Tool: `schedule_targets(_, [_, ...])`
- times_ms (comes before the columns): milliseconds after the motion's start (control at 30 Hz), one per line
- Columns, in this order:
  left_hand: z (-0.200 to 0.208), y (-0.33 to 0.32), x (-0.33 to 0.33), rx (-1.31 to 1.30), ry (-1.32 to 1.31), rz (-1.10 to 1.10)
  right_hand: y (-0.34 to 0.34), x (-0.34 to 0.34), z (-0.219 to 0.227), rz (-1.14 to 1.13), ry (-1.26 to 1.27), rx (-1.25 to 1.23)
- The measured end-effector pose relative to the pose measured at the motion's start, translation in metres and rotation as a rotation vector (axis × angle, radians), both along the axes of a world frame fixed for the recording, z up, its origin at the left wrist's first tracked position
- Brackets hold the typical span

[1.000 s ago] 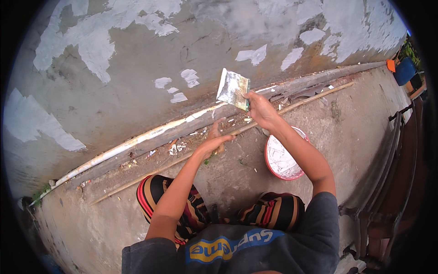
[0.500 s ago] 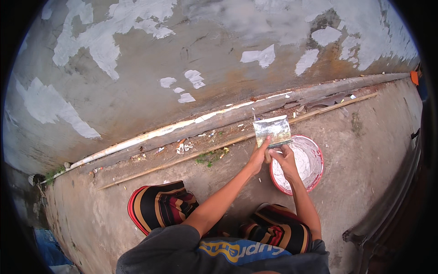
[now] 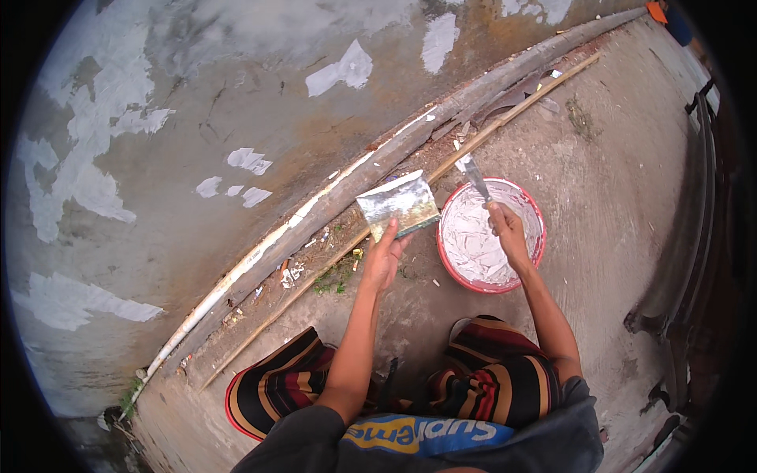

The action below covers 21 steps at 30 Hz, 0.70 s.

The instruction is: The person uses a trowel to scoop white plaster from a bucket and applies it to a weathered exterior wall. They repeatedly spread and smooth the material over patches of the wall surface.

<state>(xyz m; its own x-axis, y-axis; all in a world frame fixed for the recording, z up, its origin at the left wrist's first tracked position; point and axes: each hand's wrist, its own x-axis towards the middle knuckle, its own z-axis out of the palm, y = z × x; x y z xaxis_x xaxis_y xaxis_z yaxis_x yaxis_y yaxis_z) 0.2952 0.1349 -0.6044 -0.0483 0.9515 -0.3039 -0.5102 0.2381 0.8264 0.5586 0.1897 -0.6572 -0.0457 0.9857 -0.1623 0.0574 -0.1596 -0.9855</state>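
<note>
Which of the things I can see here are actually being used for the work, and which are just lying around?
In use:
- flat rectangular metal plate, held in the left hand
- narrow putty knife, held in the right hand
- round red-rimmed basin of white paste

Lying about:
- long thin bamboo stick along the wall foot
- small scraps of debris beside it

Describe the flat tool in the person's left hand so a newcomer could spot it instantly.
Start at the grey patched wall, then drop to the red-rimmed bucket of white putty on the concrete floor. Just left of it, the left hand holds up a flat rectangular metal plate, silvery and putty-smeared, unlike the narrow putty knife opposite.
</note>
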Motion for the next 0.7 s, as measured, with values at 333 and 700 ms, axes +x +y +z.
schedule_targets(333, [-0.005,-0.009,-0.012,-0.099,0.157,-0.086,-0.009,0.031,0.039,0.28,0.069,-0.057])
schedule_targets(700, [-0.005,-0.006,-0.006,-0.001,0.038,0.14,-0.02,0.003,0.022,0.301,0.183,-0.106])
